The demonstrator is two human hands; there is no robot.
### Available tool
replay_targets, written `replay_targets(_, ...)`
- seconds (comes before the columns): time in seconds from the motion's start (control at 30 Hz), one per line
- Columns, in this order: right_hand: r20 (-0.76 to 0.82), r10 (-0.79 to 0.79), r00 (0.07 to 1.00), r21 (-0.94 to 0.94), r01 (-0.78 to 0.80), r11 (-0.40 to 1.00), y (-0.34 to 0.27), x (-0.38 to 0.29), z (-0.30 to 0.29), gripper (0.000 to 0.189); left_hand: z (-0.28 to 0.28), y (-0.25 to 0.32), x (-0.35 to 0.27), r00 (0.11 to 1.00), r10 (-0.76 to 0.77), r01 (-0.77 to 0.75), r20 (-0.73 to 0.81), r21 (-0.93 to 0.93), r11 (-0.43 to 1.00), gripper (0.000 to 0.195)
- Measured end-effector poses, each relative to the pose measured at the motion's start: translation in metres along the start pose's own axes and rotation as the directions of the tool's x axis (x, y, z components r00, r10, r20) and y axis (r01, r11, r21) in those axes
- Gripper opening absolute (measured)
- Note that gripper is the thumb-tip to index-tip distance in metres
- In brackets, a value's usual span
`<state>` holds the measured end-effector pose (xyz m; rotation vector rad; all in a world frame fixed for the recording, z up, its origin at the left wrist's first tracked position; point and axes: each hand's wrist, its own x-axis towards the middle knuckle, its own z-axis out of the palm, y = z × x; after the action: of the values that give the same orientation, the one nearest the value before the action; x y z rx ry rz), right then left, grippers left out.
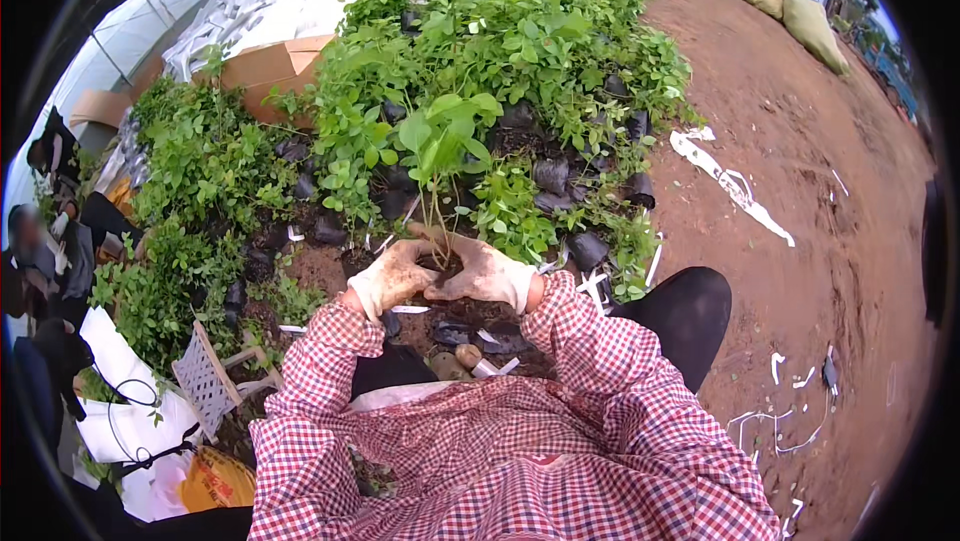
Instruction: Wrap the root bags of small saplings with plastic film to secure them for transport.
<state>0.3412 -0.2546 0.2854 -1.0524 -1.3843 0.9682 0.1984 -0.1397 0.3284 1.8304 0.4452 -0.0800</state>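
Both my hands wear soil-stained white gloves and meet around the base of a leafy potted seedling [448, 137]. My left hand [397, 276] wraps the near left side of its dark root ball, and my right hand [484, 271] closes round the right side, fingers almost touching. The thin stems rise upright between my thumbs. Whether a pot or bag surrounds the soil is hidden by the gloves. Just beyond stand many more green seedlings [517, 38] in black plastic grow bags [551, 175], some of the bags tipped over.
A cardboard box [262, 80] with white sheets stands behind the plants at the left. A small woven stool [202, 376] is at my lower left, near an orange bag [217, 479]. People sit at the far left. Bare soil with white plastic scraps [731, 185] lies right; sacks [814, 27] stand beyond.
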Motion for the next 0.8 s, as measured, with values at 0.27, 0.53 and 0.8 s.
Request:
replay_targets(0.27,-0.178,-0.162,0.971,-0.146,0.137,0.980,-0.027,-0.007,-0.023,0.041,0.049,-0.009,-0.011,0.896,0.306,-0.207,-0.321,0.307,0.929,0.116)
replay_targets(0.53,-0.221,0.106,0.969,-0.061,-0.122,0.991,0.004,0.008,-0.005,0.033,0.068,-0.040,0.012,0.814,0.283,-0.372,-0.507,-0.081,0.925,0.091)
replay_targets(0.8,0.217,0.299,0.929,0.155,-0.335,0.929,0.016,0.011,-0.013,0.071,0.056,-0.060,0.007,0.935,0.163,-0.273,-0.315,-0.347,0.897,0.080)
